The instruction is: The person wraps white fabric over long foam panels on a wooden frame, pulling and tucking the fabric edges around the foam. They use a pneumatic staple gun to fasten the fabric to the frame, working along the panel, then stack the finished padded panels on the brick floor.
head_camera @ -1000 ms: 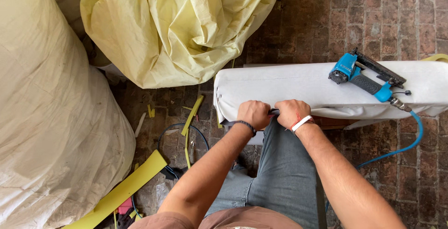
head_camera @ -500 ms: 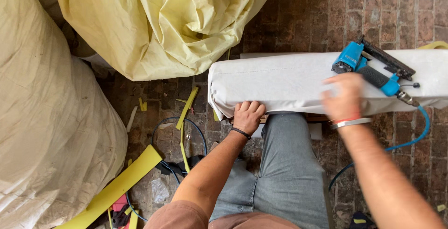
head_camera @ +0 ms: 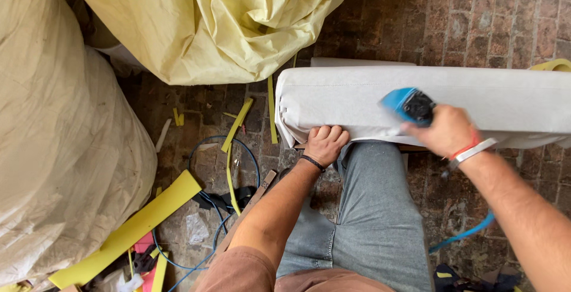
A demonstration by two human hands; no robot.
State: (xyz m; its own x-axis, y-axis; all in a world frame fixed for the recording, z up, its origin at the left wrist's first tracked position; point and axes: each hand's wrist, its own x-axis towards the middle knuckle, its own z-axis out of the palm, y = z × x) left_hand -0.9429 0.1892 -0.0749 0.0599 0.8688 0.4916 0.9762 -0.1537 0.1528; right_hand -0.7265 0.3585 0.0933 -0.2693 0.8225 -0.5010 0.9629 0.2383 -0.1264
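I am looking down at my two bare hands working on a long white cushion [head_camera: 476, 99] that is lying across my knee. My left hand [head_camera: 324, 143] is curling its fingers closed over the cushion's near edge, close to its left end, pinching the white cover there. My right hand [head_camera: 443, 130] is wrapping its fingers shut around a blue staple gun [head_camera: 407, 104], which is sitting on top of the cushion just right of the left hand; the tool is blurred. A blue hose [head_camera: 467, 232] is trailing down to the right, below my right forearm.

My jeans-clad leg [head_camera: 363, 209] is filling the space under the cushion's near edge. To the far left, a big pale yellow sheet [head_camera: 208, 18] is bunching up on the brick floor [head_camera: 476, 12], and a large cream sack [head_camera: 59, 149] is crowding the left side. Yellow foam strips [head_camera: 128, 229] and a blue cable loop [head_camera: 202, 155] are littering the floor near my left arm. Bare brick is showing beyond the cushion's far edge, to the right.
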